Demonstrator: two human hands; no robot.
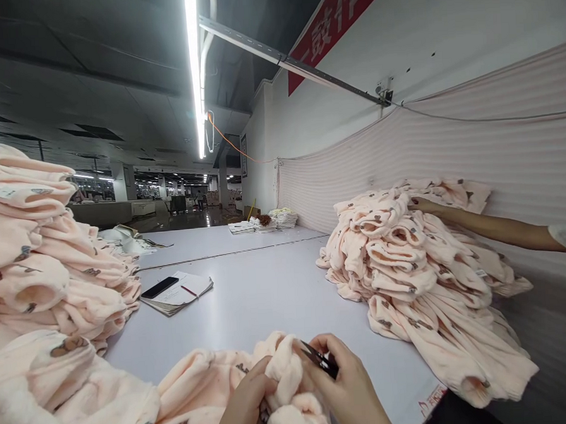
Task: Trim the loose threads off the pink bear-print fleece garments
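Observation:
A pale pink fleece garment (201, 382) with brown printed figures lies bunched along the front of the table before me. My left hand (244, 400) is closed on a gathered fold of it. In my right hand (352, 389) is a pair of black thread snips (322, 360), their blades pointing up and left beside that fold. The right fingers wrap around the snips; I cannot tell whether they also grip the cloth. Part of the fold hides the left fingertips.
Pink garments are heaped in a left pile (42, 243) and a right pile (399, 250). A co-worker's hand (427, 207) rests on the right pile. On the table (249, 283) lie a notebook (199, 284), a phone (160, 287) and, farther back, white stacks (283, 218).

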